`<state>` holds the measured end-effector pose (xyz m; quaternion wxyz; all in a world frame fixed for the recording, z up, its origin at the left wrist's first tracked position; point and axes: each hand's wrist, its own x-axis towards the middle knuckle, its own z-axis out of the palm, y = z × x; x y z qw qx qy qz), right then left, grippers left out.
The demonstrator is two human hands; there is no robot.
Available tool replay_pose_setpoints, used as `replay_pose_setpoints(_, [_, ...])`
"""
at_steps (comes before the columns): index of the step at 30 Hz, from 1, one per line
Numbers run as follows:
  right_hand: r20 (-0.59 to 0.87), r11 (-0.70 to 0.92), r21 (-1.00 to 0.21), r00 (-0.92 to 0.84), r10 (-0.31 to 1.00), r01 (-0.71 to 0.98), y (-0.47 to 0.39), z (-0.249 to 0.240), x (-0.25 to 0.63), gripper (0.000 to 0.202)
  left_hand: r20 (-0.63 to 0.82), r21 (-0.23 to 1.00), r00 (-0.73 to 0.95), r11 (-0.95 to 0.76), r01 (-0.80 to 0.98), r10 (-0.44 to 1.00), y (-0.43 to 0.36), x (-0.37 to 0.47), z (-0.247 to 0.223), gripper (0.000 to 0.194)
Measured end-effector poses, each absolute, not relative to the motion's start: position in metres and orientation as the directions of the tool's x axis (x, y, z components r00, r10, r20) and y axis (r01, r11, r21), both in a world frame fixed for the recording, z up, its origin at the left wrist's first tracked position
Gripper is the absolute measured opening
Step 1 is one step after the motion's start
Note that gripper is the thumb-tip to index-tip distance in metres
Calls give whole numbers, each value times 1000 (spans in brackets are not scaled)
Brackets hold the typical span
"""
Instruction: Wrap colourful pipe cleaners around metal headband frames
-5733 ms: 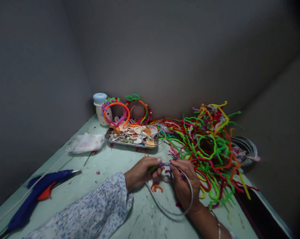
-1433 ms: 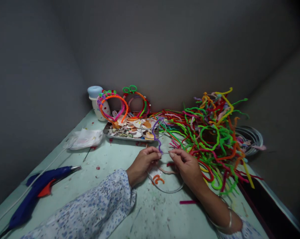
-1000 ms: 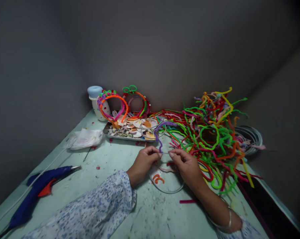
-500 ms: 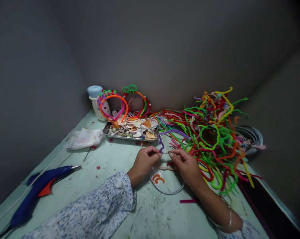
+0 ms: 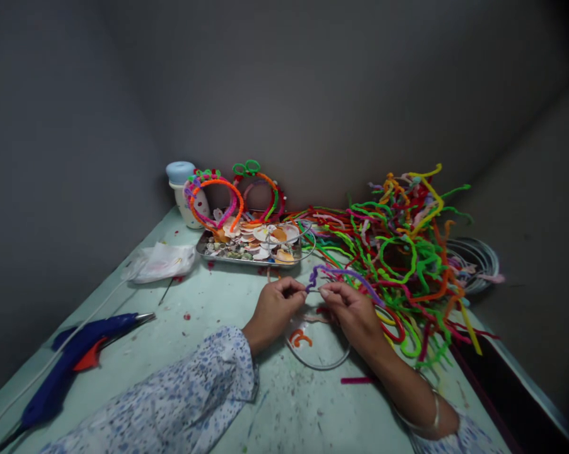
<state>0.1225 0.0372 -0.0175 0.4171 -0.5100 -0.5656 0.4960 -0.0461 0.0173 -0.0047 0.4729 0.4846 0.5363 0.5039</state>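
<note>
My left hand (image 5: pixel 277 308) pinches the lower end of a purple pipe cleaner (image 5: pixel 348 273) where it meets a thin wire. Close by on the right, my right hand (image 5: pixel 353 312) has its thumb and fingertips closed on the same wire, which seems to belong to the grey wire hoop (image 5: pixel 319 366). The hoop hangs or lies below both hands. From my left fingertips the purple pipe cleaner rises in kinks, then arches right over my right hand. Small orange curled pieces (image 5: pixel 300 338) show inside the hoop.
A metal tray (image 5: pixel 246 261) of shells stands behind the hands, with decorated headbands (image 5: pixel 217 183) and a lidded jar (image 5: pixel 188 195). Tangled pipe cleaners (image 5: pixel 402 252) spread across the right. A blue glue gun (image 5: pixel 62 372) and plastic bag (image 5: pixel 164 263) are left; a magenta piece (image 5: pixel 356 381) lies in front.
The purple pipe cleaner's free length has swung right and lower, and its kinked part now leans right. Both hands have stayed nearly in place.
</note>
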Motion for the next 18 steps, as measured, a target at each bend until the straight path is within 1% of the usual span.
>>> replay_pose_setpoints(4, [-41, -17, -985, -141, 989, 172, 38, -19, 123, 29, 9, 992, -79, 1, 127, 997, 17, -47, -5, 10])
replay_pose_setpoints(11, [-3, 20, -985, -130, 991, 171, 37, -12, 121, 28, 194, 931, -69, -162, 328, 979, 13, -47, -9, 11])
replay_pose_setpoints(14, [-16, 7, -984, -131, 991, 178, 36, -10, 120, 28, 237, 915, -73, -197, 352, 969, 11, -47, -9, 13])
replay_pose_setpoints(18, [-48, -26, -987, -138, 989, 161, 36, -10, 120, 28, 259, 908, -100, -207, 365, 961, 12, -48, -6, 10])
